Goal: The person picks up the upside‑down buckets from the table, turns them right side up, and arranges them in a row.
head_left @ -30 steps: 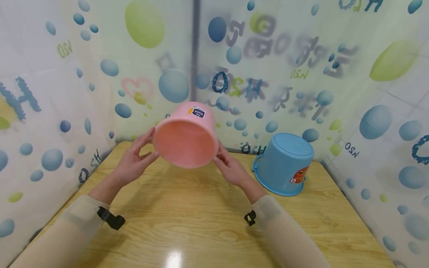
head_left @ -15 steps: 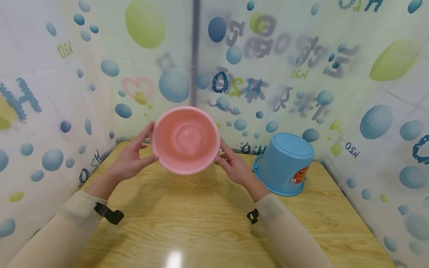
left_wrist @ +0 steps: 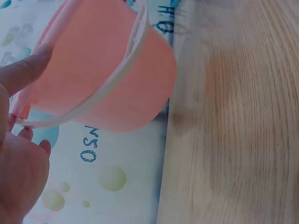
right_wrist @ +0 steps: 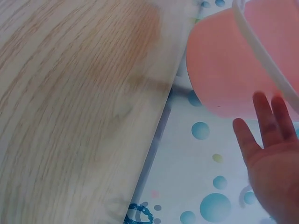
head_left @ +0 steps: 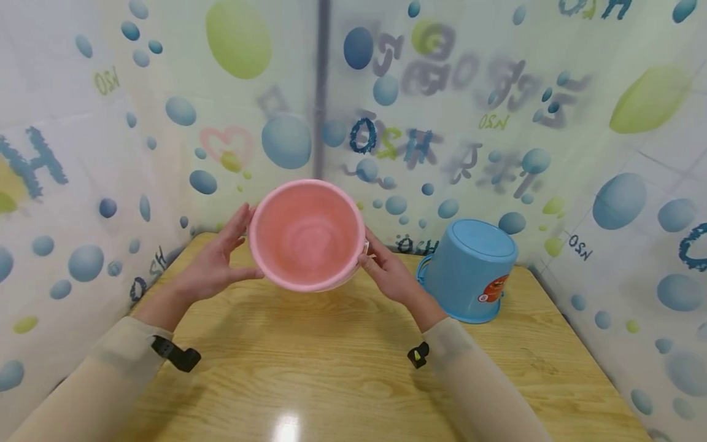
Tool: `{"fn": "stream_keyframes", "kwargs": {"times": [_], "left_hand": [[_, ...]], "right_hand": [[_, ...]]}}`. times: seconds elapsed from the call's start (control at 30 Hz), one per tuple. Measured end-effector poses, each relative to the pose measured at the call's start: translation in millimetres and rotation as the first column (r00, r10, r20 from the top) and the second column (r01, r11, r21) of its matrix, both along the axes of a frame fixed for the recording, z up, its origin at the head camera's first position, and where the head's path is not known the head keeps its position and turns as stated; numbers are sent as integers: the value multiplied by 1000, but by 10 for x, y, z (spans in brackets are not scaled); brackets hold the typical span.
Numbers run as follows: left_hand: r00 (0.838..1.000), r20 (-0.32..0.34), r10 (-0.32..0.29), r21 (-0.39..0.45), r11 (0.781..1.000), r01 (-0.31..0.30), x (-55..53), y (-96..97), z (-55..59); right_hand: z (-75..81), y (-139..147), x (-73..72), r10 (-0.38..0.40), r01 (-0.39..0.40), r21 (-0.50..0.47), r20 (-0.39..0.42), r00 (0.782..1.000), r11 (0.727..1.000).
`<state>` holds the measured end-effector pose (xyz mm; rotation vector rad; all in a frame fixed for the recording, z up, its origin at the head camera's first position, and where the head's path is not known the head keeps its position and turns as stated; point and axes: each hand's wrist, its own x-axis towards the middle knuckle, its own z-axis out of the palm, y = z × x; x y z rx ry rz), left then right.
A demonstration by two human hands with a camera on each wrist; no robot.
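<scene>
A pink bucket (head_left: pixel 309 236) is held up above the table, its mouth facing the head camera. My left hand (head_left: pixel 210 267) holds the left side of its rim, thumb in front and fingers behind. On the opposite side my right hand (head_left: pixel 391 276) grips the rim, with the thumb near the front edge. A white handle (left_wrist: pixel 105 88) hangs across the outside wall in the left wrist view. In the right wrist view several fingertips (right_wrist: pixel 264 102) lie by the handle and wall; the thumb is out of that view.
A blue bucket (head_left: pixel 469 270) stands upside down on the wooden table (head_left: pixel 309 368) at the right, a red label on its side. Behind and at both sides hang pale curtains (head_left: pixel 469 123) printed with bubbles and letters. Black straps are on both wrists.
The pink bucket has tipped so that its mouth swung up toward the head camera, and its side label went out of sight. Both hands turned with it, keeping hold. The blue bucket stayed put.
</scene>
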<state>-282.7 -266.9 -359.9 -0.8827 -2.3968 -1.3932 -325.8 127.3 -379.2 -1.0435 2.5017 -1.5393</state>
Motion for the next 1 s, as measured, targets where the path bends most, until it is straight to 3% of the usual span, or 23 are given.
{"fn": "stream_keyframes", "kwargs": {"times": [0.2,0.4,0.6,0.73,1.0], "left_hand": [[999,6,-31,53,998,31,-48,1,25],[989,85,-122,174,979,106,-80,35,50],[975,170,-140,241,966,96,-81,24,36],[972,201,-119,256,964,65,-84,4,52],[980,192,-46,232,973,1,-114,8,98]], "right_hand": [[-28,8,-12,-24,25,-56,30,999,998],[-26,14,-14,-29,36,-105,67,997,994],[38,-3,-24,57,-23,-231,141,988,973],[68,-23,-38,62,-19,-238,172,983,971],[82,-59,-67,40,13,-236,217,975,972]]}}
